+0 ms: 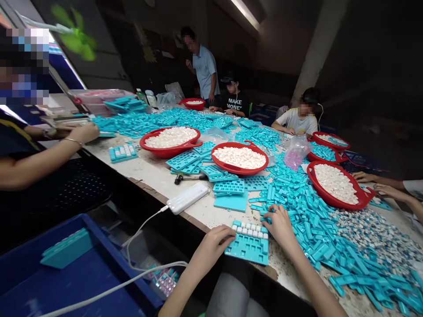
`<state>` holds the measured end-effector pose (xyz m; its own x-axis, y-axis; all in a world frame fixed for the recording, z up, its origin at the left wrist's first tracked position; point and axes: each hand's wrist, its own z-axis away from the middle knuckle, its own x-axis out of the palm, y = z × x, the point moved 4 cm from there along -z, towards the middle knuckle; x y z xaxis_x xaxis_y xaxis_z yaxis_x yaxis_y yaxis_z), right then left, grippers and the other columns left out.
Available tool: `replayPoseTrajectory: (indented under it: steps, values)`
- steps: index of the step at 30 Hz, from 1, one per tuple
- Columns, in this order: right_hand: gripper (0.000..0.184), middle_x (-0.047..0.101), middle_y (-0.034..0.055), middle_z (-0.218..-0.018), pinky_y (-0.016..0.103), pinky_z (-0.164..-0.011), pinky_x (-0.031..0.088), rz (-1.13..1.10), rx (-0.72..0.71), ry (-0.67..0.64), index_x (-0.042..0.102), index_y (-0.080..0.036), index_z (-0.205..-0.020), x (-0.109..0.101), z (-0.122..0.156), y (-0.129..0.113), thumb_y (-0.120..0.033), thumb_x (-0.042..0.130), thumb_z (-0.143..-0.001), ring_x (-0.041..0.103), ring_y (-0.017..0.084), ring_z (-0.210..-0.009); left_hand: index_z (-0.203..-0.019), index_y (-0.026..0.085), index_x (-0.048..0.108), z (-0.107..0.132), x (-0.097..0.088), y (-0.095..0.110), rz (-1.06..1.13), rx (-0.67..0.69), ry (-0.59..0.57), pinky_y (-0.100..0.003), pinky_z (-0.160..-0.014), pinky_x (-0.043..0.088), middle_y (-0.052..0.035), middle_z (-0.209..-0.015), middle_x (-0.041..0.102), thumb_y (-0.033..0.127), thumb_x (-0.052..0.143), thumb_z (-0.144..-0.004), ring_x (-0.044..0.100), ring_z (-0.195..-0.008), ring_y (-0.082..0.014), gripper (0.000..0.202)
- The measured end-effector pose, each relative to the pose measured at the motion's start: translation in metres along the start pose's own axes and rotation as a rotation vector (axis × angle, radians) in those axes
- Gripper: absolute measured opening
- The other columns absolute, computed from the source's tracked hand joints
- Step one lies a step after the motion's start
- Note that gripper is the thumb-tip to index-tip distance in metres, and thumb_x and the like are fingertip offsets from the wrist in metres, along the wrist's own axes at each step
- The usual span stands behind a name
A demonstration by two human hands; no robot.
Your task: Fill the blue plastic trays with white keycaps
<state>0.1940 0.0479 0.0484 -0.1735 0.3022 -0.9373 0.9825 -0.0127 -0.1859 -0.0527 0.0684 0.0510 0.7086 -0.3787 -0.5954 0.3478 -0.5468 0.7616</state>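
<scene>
Left hand (213,246) has its fingers (228,240) loosely together, resting on the left edge of a teal plastic mold (247,252), not clamped; the mold lies on the surface (155,169) directly beside those fingers, its upper rows holding white pieces (249,230). Right hand (279,224) is just past the mold's upper right corner, fingers (268,212) slightly apart on loose teal strips (297,224). Beyond the fingers sit a red basin (239,169) and a white power bank (187,198).
</scene>
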Motion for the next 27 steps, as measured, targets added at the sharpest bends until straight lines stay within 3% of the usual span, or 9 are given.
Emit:
replayPoseTrajectory:
  steps: [6,12,16,21,27]
  values:
    - [0.009,0.067,0.0078,-0.104,0.041,-0.082,0.043,-0.081,-0.059,0.030,0.075,-0.024,-0.085,0.006,-0.003,0.004,-0.022,0.067,-0.088,0.057,0.030,-0.101,-0.096,0.025,0.069,-0.002,-0.004,0.005,-0.065,-0.010,-0.037,-0.032,-0.084,0.051,-0.0034,-0.096,0.070,0.027,0.053,-0.099,0.067,-0.093,-0.0211,0.016]
    - [0.023,0.074,0.0042,-0.090,0.036,-0.080,0.048,-0.440,-0.096,0.126,0.071,-0.023,-0.098,0.002,-0.002,0.004,-0.037,0.053,-0.098,0.067,0.022,-0.081,-0.099,0.025,0.071,-0.006,-0.007,0.007,-0.158,0.055,-0.068,-0.034,-0.087,0.050,-0.0037,-0.097,0.072,0.028,0.053,-0.100,0.066,-0.096,-0.0217,0.018]
    - [0.026,0.075,0.0031,-0.086,0.032,-0.073,0.052,-0.613,-0.077,0.147,0.073,-0.023,-0.100,0.000,-0.001,-0.001,-0.041,0.054,-0.097,0.069,0.020,-0.075,-0.100,0.025,0.071,-0.009,-0.008,0.007,-0.216,0.081,-0.099,-0.032,-0.086,0.049,-0.0034,-0.096,0.071,0.025,0.052,-0.100,0.065,-0.095,-0.0206,0.019]
    - [0.034,0.074,0.0010,-0.086,0.030,-0.070,0.055,-0.695,-0.052,0.131,0.066,-0.027,-0.125,-0.002,0.000,-0.002,-0.039,0.056,-0.096,0.069,0.019,-0.073,-0.101,0.026,0.070,-0.012,-0.008,0.009,-0.276,0.125,-0.129,-0.034,-0.088,0.047,-0.0025,-0.098,0.073,0.025,0.052,-0.101,0.066,-0.092,-0.0199,0.019]
    - [0.026,0.076,0.0029,-0.094,0.033,-0.074,0.057,-0.773,-0.069,0.117,0.073,-0.025,-0.112,0.000,0.001,-0.006,-0.037,0.058,-0.095,0.068,0.019,-0.074,-0.100,0.025,0.071,-0.010,-0.008,0.012,-0.330,0.140,-0.095,-0.036,-0.088,0.046,-0.0028,-0.096,0.075,0.025,0.050,-0.101,0.069,-0.090,-0.0201,0.020]
